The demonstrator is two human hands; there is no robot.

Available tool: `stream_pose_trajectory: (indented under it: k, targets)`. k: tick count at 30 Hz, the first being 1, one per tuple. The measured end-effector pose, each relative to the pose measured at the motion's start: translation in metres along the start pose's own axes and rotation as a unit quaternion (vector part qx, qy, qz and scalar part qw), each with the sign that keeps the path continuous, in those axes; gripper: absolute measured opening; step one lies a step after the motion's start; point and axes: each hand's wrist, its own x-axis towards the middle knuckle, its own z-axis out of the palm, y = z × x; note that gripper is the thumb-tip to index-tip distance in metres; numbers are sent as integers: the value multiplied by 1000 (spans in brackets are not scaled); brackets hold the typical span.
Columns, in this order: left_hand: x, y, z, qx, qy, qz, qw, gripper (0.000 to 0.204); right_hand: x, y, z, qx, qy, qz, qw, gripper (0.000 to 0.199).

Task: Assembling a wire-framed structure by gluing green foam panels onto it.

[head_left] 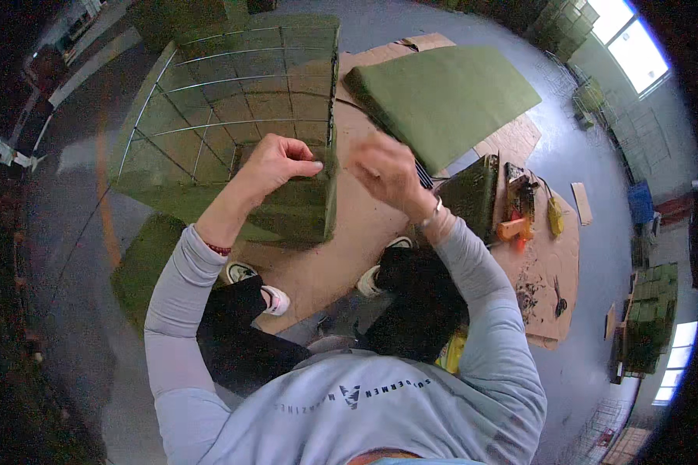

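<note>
A wire-framed basket [229,122] with green fabric-like sides stands in front of me to the left. My left hand [278,164] is at its near right edge, thumb and forefinger pressed together. Whatever is in that pinch is too small to make out. Level with it, to the right of the basket's upright green edge [332,186], is my right hand [385,172]. Its fingers look curled closed but are blurred by motion, so anything in them is hidden. The two hands are apart.
A large green panel [450,97] lies beyond my right hand on brown cardboard [357,209]. To the right are a dark green block [473,195], an orange-handled tool [513,228], a yellow item [555,216] and black scissors [560,297]. My feet flank the cardboard.
</note>
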Motion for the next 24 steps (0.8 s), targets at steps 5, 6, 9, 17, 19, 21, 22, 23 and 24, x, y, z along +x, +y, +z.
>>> stream_pose_trajectory:
  k: [5, 6, 9, 17, 19, 21, 22, 23, 24]
  targets:
    - [2, -6, 4, 47, 27, 45, 998, 18, -16, -1, 11, -27, -51, -159, 986, 34]
    - [1, -5, 5, 54, 35, 47, 997, 18, -16, 0, 14, -28, -51, -158, 986, 34]
    - [1, -5, 4, 65, 25, 47, 996, 19, -13, 4, 15, -16, -57, -140, 988, 26]
    - [10, -18, 3, 101, 24, 45, 994, 15, 23, 7, -5, 8, -206, -226, 952, 32]
    - [9, -18, 7, 155, 23, 40, 987, 12, 35, 12, -6, 16, -241, -234, 942, 29]
    - [0, -13, 19, 191, 271, 235, 914, 9, 46, 16, -8, 22, -275, -243, 930, 27]
    - [-12, -7, 22, 265, 308, 288, 867, 11, 52, 17, -7, 24, -313, -250, 916, 25]
    - [-21, -13, 28, 326, 297, 329, 835, 13, 57, 19, -7, 24, -351, -254, 901, 22]
    - [-26, -20, 35, 384, 283, 368, 798, 16, 60, 21, -7, 23, -350, -254, 901, 22]
